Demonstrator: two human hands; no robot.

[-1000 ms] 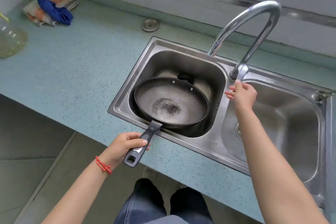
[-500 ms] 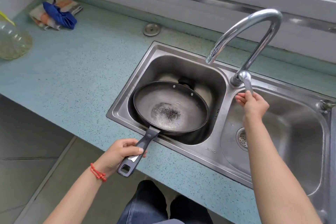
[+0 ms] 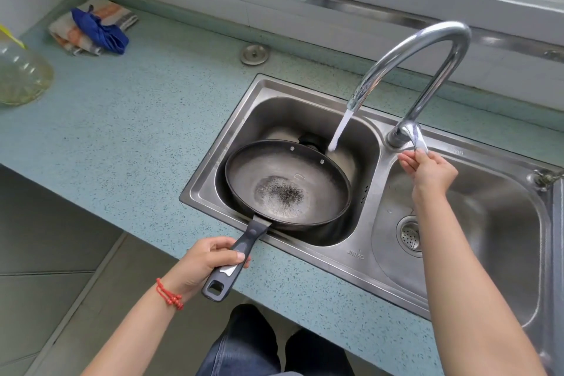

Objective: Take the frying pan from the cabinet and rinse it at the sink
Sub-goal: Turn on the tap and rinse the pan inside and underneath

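While the water ran from the tap (image 3: 418,49), the frying pan (image 3: 287,185) sat low in the left bowl of the sink (image 3: 320,256), with its long dark handle (image 3: 241,249) sticking out over the front rim toward 7 o'clock. The left hand (image 3: 207,262) was wrapped tight around that handle, near its far end. The right hand (image 3: 427,174) was up at 3 o'clock from the pan, its fingers pinched on the small tap lever (image 3: 419,140).

The stream of water (image 3: 340,128) fell at about 1 o'clock from the pan — it looked like it landed just past the pan's back edge, not inside it. A grey, speckled patch sat in the middle of the pan.

The pan looked hard and stiff, likely metal, so it would not bend. It was probably a bit heavy at the round end, so it could tip down when lifted by one hand. Once wet it would get slippery. The handle was the good place to hold, and a firm hold closer to the pan would make it easier to keep level.

Off at 10 o'clock on the blue table (image 3: 137,119) lay some folded cloths (image 3: 91,27) and a clear plastic bottle (image 3: 21,76), well apart from the sink.
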